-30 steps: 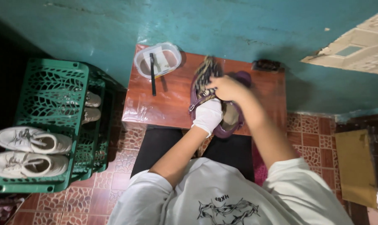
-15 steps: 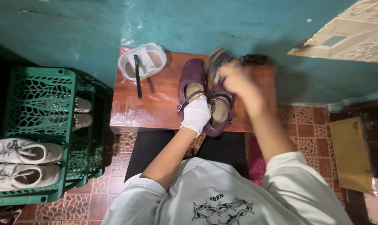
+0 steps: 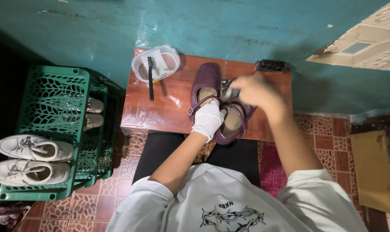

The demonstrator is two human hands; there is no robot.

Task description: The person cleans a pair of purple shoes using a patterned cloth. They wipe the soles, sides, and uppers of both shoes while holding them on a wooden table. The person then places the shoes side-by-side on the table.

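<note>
Purple shoes lying on table; gloved left hand gripping them, blurred right hand seemingly pinching a dark cloth, fingers closed.

Green crate, white sneakers, plastic tub, brush

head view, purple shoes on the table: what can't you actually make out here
- Right hand: motion-blurred, so its grip and the dark thing it holds cannot be told.
- Nearer purple shoe: its inside is partly covered by the gloved left hand.
- Plastic tub: contents too small to identify.
- Green crate: mesh hides most of the shoes inside.
</note>
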